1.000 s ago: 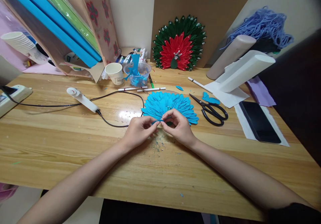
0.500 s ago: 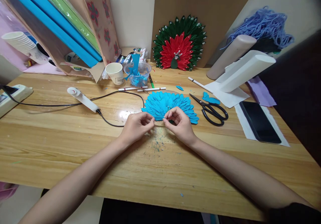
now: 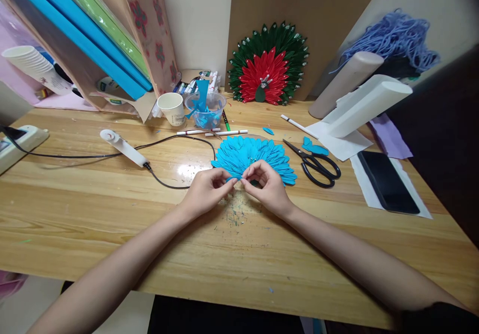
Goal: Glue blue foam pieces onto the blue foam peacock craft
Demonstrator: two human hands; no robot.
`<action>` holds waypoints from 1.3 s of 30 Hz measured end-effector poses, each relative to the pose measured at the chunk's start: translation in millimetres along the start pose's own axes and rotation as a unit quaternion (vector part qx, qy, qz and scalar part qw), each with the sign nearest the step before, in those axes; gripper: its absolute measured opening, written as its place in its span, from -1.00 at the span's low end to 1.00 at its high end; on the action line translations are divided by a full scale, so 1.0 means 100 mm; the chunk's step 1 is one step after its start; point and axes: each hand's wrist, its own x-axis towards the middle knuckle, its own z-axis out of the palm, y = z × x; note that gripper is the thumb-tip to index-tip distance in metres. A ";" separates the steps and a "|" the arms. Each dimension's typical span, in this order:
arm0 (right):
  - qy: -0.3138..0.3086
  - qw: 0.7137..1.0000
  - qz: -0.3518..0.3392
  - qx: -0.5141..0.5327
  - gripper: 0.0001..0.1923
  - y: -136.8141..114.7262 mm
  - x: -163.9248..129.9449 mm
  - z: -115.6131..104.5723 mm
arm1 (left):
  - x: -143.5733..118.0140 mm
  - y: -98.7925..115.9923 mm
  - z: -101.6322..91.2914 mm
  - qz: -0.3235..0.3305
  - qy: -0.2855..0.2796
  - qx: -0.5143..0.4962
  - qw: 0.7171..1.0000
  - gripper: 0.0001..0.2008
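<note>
A fan-shaped piece of layered blue petals (image 3: 258,149) lies on the table in front of me. At its lower left edge my left hand (image 3: 207,190) is closed in a pinch on a narrow blue petal (image 3: 235,178). The fingertips of my right hand (image 3: 268,188) pinch the other end of that petal, close to the left fingertips. Whether the petal is loose or part of the fan's edge I cannot tell. My right fingers cover the fan's lower middle, where a bit of dark green shows.
Black scissors (image 3: 318,164) and blue scraps (image 3: 314,147) lie right of the fan. A white corded glue gun (image 3: 123,148) is at left. Behind stand a paper cup (image 3: 171,108), a plastic bowl (image 3: 213,105) and a red-green peacock (image 3: 267,67). A phone (image 3: 389,182) lies at right.
Between the fingertips a narrow blue petal now shows more plainly. My left thumb has shifted slightly to the right, towards the right fingertips. Everything else stays in place.
</note>
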 end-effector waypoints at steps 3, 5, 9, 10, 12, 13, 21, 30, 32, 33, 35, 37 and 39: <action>0.019 1.000 0.001 0.003 -0.79 0.02 0.01 -0.01 | 0.01 0.00 -0.02 -0.016 0.003 -0.032 0.999 -0.75; 0.039 0.999 -0.004 -0.003 -0.80 0.02 0.02 -0.02 | 0.02 0.01 -0.04 -0.036 0.009 -0.063 0.997 -0.74; 0.043 0.993 -0.072 -0.081 -0.91 -0.01 -0.01 -0.04 | 0.04 0.06 -0.06 -0.077 0.002 -0.121 0.990 -0.69; 0.028 0.989 -0.099 -0.110 -0.91 -0.02 -0.02 -0.04 | 0.04 0.07 -0.06 -0.084 -0.007 -0.132 0.988 -0.68; -0.002 0.976 -0.144 -0.160 -0.87 -0.05 -0.04 -0.04 | 0.04 0.10 -0.07 -0.096 -0.029 -0.145 0.984 -0.68; -0.012 0.971 -0.160 -0.178 -0.86 -0.06 -0.04 -0.04 | 0.04 0.11 -0.07 -0.099 -0.040 -0.147 0.983 -0.68; -0.022 0.946 -0.218 -0.240 -0.87 -0.06 -0.04 -0.04 | 0.05 0.11 -0.08 -0.109 -0.088 -0.148 0.979 -0.72; -0.004 0.957 -0.183 -0.225 -0.93 -0.05 -0.03 -0.05 | -0.01 0.05 -0.04 -0.020 -0.033 -0.046 0.998 -0.74; -0.007 0.957 -0.180 -0.226 -0.93 -0.04 -0.03 -0.05 | -0.02 0.03 -0.03 -0.013 -0.037 -0.021 0.999 -0.77; -0.008 0.957 -0.180 -0.226 -0.93 -0.04 -0.03 -0.05 | -0.02 0.02 -0.03 -0.011 -0.039 -0.016 0.999 -0.78; -0.010 0.957 -0.181 -0.228 -0.92 -0.04 -0.03 -0.04 | -0.01 0.01 -0.03 -0.010 -0.040 -0.012 0.999 -0.79; -0.012 0.955 -0.183 -0.234 -0.92 -0.04 -0.04 -0.04 | 0.00 0.01 -0.03 -0.017 -0.044 -0.026 0.999 -0.79; -0.013 0.951 -0.188 -0.243 -0.91 -0.04 -0.04 -0.04 | 0.00 0.02 -0.03 -0.029 -0.048 -0.056 0.997 -0.80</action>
